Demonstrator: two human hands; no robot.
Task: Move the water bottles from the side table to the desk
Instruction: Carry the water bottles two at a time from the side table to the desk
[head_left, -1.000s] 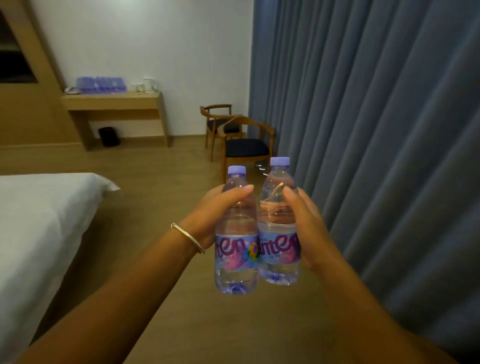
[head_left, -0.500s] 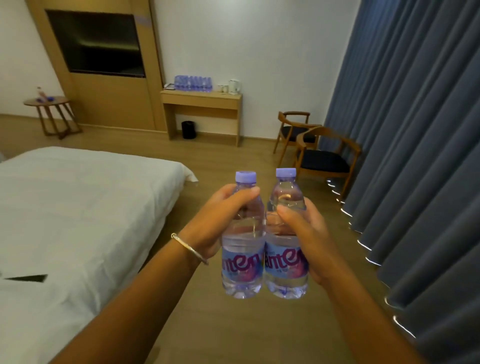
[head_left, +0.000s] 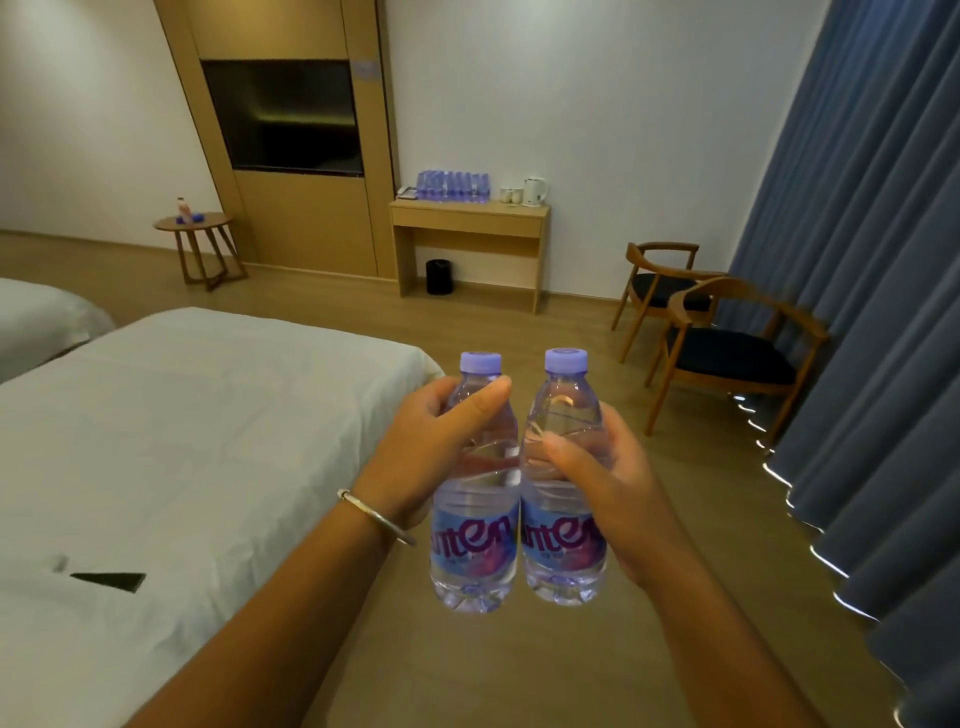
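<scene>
I carry two clear water bottles with purple caps upright in front of me, side by side and touching. My left hand (head_left: 439, 447) grips the left bottle (head_left: 475, 551) around its upper body. My right hand (head_left: 605, 478) grips the right bottle (head_left: 563, 545) the same way. Far ahead against the white wall stands the wooden desk (head_left: 470, 223), with a row of several purple-capped bottles (head_left: 453, 186) on its top. A small round side table (head_left: 195, 224) stands at the far left with a pink bottle and small blue items on it.
A white bed (head_left: 171, 441) fills the left. Two wooden chairs (head_left: 727, 353) stand on the right by the blue curtain (head_left: 872, 291). A white kettle (head_left: 535, 190) and cups sit on the desk's right end, a black bin (head_left: 439, 277) under it. Wooden floor runs between the bed and the chairs.
My view has swung left: the curtain slid to the right, and the bed, the TV panel and the round side table came into sight. Both hands still hold their bottles.
</scene>
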